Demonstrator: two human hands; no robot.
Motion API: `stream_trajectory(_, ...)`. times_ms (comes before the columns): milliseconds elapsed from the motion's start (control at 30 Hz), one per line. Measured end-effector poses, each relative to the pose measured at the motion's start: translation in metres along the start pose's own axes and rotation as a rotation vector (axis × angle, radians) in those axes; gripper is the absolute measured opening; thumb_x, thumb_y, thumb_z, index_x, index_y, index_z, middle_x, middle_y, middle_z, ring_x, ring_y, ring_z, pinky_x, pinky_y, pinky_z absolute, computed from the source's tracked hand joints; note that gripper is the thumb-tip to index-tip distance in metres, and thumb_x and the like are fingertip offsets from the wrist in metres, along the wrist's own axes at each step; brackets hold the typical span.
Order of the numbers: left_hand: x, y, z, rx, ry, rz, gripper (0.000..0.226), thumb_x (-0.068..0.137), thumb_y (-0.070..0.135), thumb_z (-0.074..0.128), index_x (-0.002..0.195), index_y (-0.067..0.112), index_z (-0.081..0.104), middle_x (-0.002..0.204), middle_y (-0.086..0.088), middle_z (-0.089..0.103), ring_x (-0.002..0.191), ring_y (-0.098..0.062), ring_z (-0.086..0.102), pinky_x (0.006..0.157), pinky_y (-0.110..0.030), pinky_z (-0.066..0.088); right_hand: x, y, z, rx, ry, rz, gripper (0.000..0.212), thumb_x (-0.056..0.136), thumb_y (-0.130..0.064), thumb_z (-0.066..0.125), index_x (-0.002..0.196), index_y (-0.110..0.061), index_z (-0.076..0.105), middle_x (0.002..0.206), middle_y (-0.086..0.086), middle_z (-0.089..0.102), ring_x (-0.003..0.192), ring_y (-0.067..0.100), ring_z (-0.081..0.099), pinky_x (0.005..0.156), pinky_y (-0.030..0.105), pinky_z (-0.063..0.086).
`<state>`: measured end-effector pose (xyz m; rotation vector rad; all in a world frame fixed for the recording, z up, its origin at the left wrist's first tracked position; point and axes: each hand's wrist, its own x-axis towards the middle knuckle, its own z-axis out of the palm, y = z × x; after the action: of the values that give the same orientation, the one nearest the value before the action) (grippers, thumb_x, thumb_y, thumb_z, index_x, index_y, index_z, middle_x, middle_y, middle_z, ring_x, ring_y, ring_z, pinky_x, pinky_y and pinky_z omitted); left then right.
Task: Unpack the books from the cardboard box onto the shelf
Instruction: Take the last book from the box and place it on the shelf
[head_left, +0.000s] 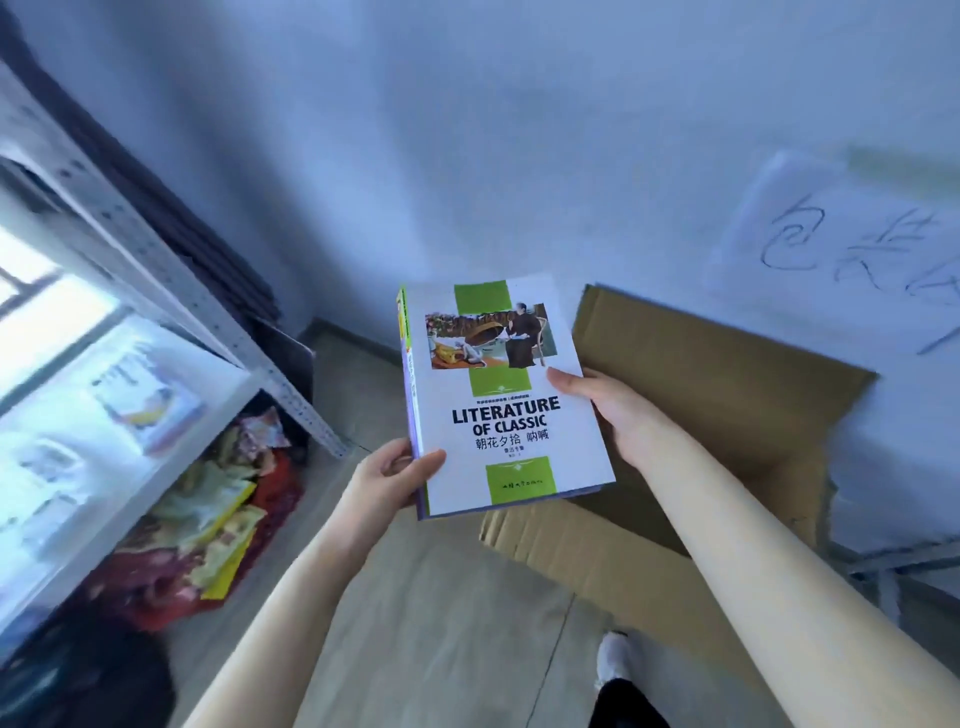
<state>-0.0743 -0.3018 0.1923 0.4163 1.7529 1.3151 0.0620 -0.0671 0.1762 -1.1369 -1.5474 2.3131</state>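
Above the cardboard box (717, 395), beside the shelf (130, 364), a white-and-green book (498, 405) titled "LITERATURE OF CLASSIC" is held cover up; the left hand (395, 475) pinches its spine corner, the right hand (613, 410) grips its right edge.

Pale wall (415, 130). Wood-look floor (441, 597), plank seams visible. Dark fabric (171, 208) hanging at left. Red cloth (283, 493) on floor, heaped with colourful packets (218, 514), blurred. White sheet (831, 249) with blue handwriting, right. 1 white shoe (615, 657) on floor, dark trouser leg (623, 706) adjoining.
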Motion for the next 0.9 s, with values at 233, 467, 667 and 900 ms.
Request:
stream_trajectory(233,-0.18,0.073,-0.199,-0.081,0.355,0.194,0.02,0.088,0.013,0.06,0.106,0.007,0.066,0.092,-0.003,0.077,0.075,-0.016,0.073,0.064,-0.023,0.058,-0.053,-0.097,0.277,-0.142,-0.381,-0.121,0.029,0.083,-0.024,0.065,0.106,-0.007,0.065,0.101,0.013,0.073,0.087,0.026,0.07,0.079,0.036,0.056)
stream_trajectory(467,-0.309,0.094,-0.34,-0.142,0.64,0.264,0.062,0.058,0.05,0.081,0.107,0.015,0.065,0.098,-0.003,0.076,0.089,-0.021,0.072,0.072,-0.023,0.058,-0.085,-0.133,0.503,-0.258,-0.71,-0.209,0.031,0.081,-0.023,0.069,0.108,-0.009,0.064,0.1,0.011,0.073,0.086,0.024,0.071,0.08,0.036,0.058)
stream_trajectory(667,-0.363,0.086,-0.463,-0.154,0.887,0.279,0.031,0.086,0.011,0.061,0.117,0.009,0.06,0.099,-0.003,0.074,0.086,-0.02,0.07,0.074,-0.025,0.059,-0.088,-0.14,0.669,-0.337,-0.966,-0.275,0.024,0.083,-0.019,0.068,0.104,-0.006,0.065,0.096,0.012,0.073,0.08,0.024,0.071,0.069,0.032,0.058)
stream_trajectory(900,-0.378,0.1,-0.597,-0.101,1.064,0.314,0.035,0.085,0.007,0.065,0.12,0.006,0.059,0.11,-0.011,0.071,0.089,-0.022,0.07,0.072,-0.024,0.059,-0.058,-0.143,0.827,-0.252,-1.027,-0.397,0.051,0.078,-0.018,0.074,0.118,0.004,0.052,0.106,0.019,0.069,0.09,0.03,0.069,0.082,0.041,0.057)
